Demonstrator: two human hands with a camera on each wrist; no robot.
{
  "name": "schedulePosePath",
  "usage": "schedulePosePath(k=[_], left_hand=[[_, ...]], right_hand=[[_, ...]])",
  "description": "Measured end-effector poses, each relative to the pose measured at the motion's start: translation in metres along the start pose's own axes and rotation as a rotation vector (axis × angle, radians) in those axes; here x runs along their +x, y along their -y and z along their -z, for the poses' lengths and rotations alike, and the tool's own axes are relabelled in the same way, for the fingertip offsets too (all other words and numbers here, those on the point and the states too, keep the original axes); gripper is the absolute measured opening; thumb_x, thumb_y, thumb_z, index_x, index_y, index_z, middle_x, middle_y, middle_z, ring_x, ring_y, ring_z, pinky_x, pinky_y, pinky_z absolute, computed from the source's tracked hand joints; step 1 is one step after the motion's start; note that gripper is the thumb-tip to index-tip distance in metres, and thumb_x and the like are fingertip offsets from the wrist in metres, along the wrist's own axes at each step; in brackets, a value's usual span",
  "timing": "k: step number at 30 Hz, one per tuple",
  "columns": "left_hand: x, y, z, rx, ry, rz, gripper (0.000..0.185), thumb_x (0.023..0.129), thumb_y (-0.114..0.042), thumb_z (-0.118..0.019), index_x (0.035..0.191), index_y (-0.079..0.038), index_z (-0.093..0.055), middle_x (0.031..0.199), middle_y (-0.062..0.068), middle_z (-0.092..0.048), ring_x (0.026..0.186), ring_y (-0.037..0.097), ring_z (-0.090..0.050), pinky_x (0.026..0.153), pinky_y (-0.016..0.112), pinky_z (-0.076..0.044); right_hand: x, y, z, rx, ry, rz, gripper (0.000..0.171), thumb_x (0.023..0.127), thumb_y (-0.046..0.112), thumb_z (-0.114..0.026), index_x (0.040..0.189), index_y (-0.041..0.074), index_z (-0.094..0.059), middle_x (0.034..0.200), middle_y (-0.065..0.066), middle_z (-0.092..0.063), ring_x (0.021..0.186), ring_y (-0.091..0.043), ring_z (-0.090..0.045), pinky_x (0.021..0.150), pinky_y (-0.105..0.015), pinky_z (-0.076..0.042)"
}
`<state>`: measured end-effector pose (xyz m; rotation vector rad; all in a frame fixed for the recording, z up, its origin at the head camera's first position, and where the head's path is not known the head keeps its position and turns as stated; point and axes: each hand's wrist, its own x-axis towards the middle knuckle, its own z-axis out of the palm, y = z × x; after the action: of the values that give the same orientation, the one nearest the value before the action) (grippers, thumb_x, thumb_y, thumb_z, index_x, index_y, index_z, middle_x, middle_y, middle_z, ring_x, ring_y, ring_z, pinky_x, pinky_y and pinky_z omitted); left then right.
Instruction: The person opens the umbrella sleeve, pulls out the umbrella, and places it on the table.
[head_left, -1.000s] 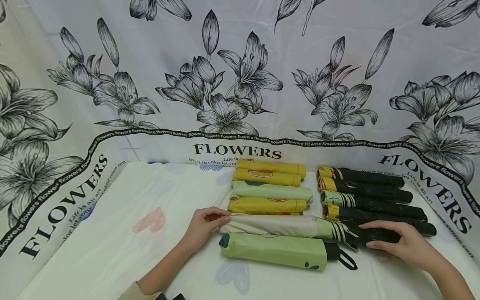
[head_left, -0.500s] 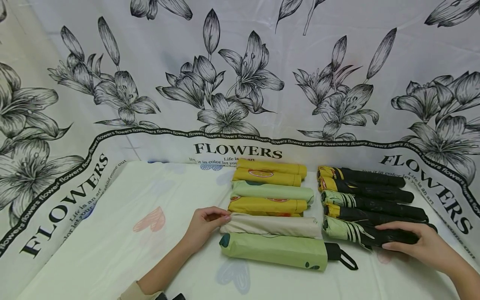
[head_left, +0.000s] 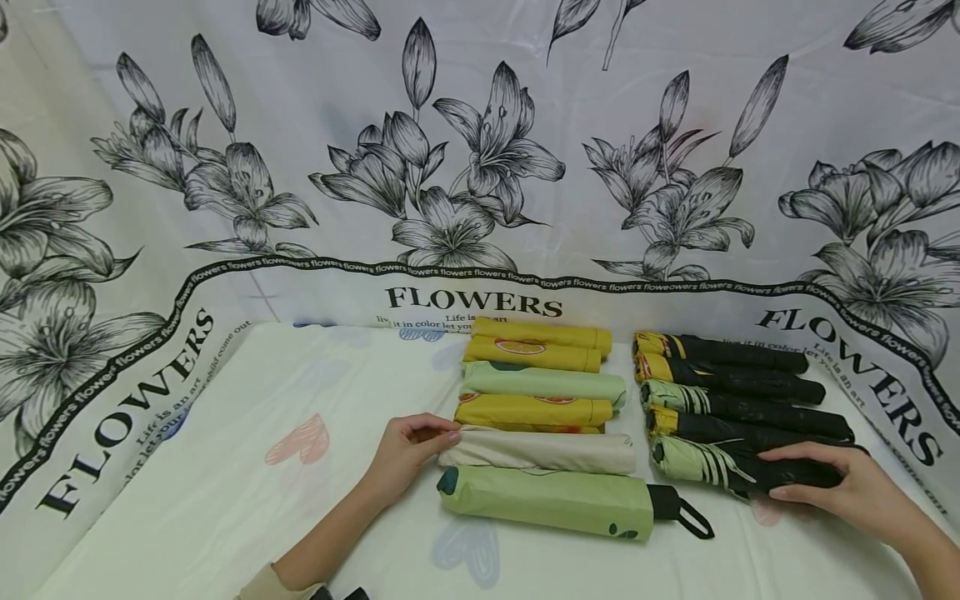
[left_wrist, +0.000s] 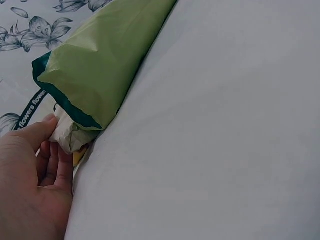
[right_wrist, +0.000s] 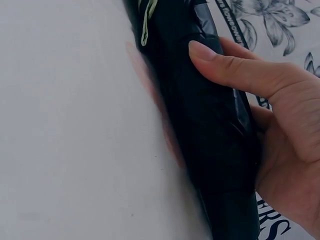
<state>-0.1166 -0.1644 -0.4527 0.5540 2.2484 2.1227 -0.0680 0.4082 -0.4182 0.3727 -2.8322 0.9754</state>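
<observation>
My left hand (head_left: 405,457) pinches the left end of a pale cream umbrella sleeve (head_left: 540,451). In the left wrist view, thumb and fingers close on the crumpled sleeve end (left_wrist: 72,134), beside a green sleeve (left_wrist: 100,70). To the right, my right hand (head_left: 843,492) grips a folded umbrella (head_left: 693,461), black with pale green striped cloth at its left end. The right wrist view has the thumb lying across the dark umbrella (right_wrist: 200,120), the other fingers mostly hidden behind it. A gap separates this umbrella from the cream sleeve.
Nearest the front lies a green covered umbrella (head_left: 547,504) with a black handle and loop. Behind the cream sleeve are yellow sleeves (head_left: 532,412) and a light green sleeve (head_left: 540,382). Several folded black umbrellas (head_left: 772,417) lie in a column at right. A flowered curtain (head_left: 465,167) stands behind.
The black and green umbrella has slid right, out of the cream sleeve's right end, with my right hand gripping it. My left hand keeps its pinch and place.
</observation>
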Motion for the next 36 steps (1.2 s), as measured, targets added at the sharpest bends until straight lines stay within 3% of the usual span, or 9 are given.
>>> schedulePosePath(k=[6, 10, 12, 15, 17, 19, 22, 32, 36], left_hand=[[0.001, -0.001, 0.001, 0.012, -0.010, 0.013, 0.017, 0.094, 0.000, -0.077, 0.107, 0.010, -0.076, 0.098, 0.000, -0.079, 0.089, 0.007, -0.071, 0.076, 0.018, -0.057], [0.001, -0.002, 0.001, 0.008, -0.016, 0.025, 0.016, 0.094, -0.001, -0.077, 0.106, 0.009, -0.077, 0.098, -0.002, -0.078, 0.088, 0.007, -0.071, 0.075, 0.018, -0.057], [0.001, -0.002, 0.000, 0.005, -0.013, 0.025, 0.016, 0.094, -0.001, -0.077, 0.106, 0.009, -0.077, 0.098, -0.002, -0.078, 0.089, 0.007, -0.071, 0.076, 0.019, -0.057], [0.000, -0.001, -0.001, 0.004, -0.016, 0.028, 0.017, 0.094, -0.001, -0.077, 0.107, 0.010, -0.076, 0.099, -0.001, -0.079, 0.089, 0.007, -0.071, 0.077, 0.019, -0.058], [0.000, -0.001, -0.002, 0.005, -0.025, 0.029, 0.017, 0.094, -0.001, -0.078, 0.107, 0.010, -0.076, 0.098, 0.000, -0.078, 0.088, 0.008, -0.071, 0.077, 0.019, -0.058], [0.000, -0.001, -0.002, 0.002, -0.036, 0.035, 0.017, 0.093, -0.001, -0.078, 0.106, 0.010, -0.076, 0.097, 0.000, -0.078, 0.086, 0.008, -0.071, 0.076, 0.019, -0.057], [0.000, -0.001, -0.002, 0.001, -0.044, 0.033, 0.017, 0.093, 0.001, -0.078, 0.106, 0.011, -0.076, 0.096, -0.001, -0.078, 0.085, 0.008, -0.070, 0.075, 0.019, -0.057], [0.001, -0.004, -0.003, -0.001, -0.074, 0.056, 0.022, 0.090, 0.002, -0.080, 0.108, 0.013, -0.074, 0.086, -0.007, -0.071, 0.078, 0.006, -0.064, 0.069, 0.017, -0.053], [0.002, -0.005, -0.002, 0.014, -0.093, 0.081, 0.023, 0.088, 0.003, -0.081, 0.108, 0.012, -0.074, 0.084, -0.007, -0.069, 0.076, 0.006, -0.062, 0.067, 0.017, -0.052]], right_hand=[[-0.001, 0.000, -0.004, -0.006, -0.018, -0.006, 0.039, 0.073, 0.004, -0.094, 0.108, 0.018, -0.082, 0.108, 0.035, -0.065, 0.105, 0.026, -0.045, 0.078, 0.000, -0.035], [-0.001, -0.001, -0.002, -0.039, -0.015, -0.052, 0.038, 0.074, 0.011, -0.096, 0.109, 0.017, -0.083, 0.107, 0.037, -0.063, 0.103, 0.028, -0.042, 0.076, -0.005, -0.039], [0.000, -0.001, 0.000, -0.062, -0.006, -0.106, 0.039, 0.075, 0.017, -0.096, 0.111, 0.016, -0.082, 0.106, 0.041, -0.058, 0.101, 0.030, -0.038, 0.084, -0.021, -0.051], [-0.001, -0.001, 0.000, -0.086, -0.002, -0.162, 0.042, 0.074, 0.024, -0.098, 0.112, 0.014, -0.082, 0.105, 0.044, -0.053, 0.100, 0.032, -0.029, 0.090, -0.052, -0.051], [-0.002, -0.001, -0.001, -0.089, -0.023, -0.166, 0.043, 0.072, 0.025, -0.099, 0.110, 0.014, -0.082, 0.103, 0.042, -0.054, 0.099, 0.031, -0.030, 0.092, -0.049, -0.049], [-0.003, 0.000, -0.002, -0.084, -0.057, -0.137, 0.042, 0.069, 0.024, -0.100, 0.107, 0.015, -0.083, 0.103, 0.035, -0.058, 0.098, 0.028, -0.034, 0.091, -0.031, -0.046], [-0.004, 0.000, -0.004, -0.073, -0.096, -0.090, 0.040, 0.067, 0.019, -0.101, 0.103, 0.017, -0.083, 0.103, 0.026, -0.059, 0.098, 0.021, -0.041, 0.075, -0.013, -0.034], [-0.001, 0.006, -0.005, -0.044, -0.089, 0.036, 0.053, 0.063, 0.009, -0.101, 0.111, 0.018, -0.079, 0.104, 0.021, -0.059, 0.090, 0.006, -0.053, 0.073, -0.010, -0.040], [0.002, 0.014, -0.006, -0.040, -0.088, 0.089, 0.055, 0.065, 0.009, -0.100, 0.115, 0.019, -0.078, 0.110, 0.026, -0.061, 0.095, 0.012, -0.055, 0.079, -0.005, -0.041]])
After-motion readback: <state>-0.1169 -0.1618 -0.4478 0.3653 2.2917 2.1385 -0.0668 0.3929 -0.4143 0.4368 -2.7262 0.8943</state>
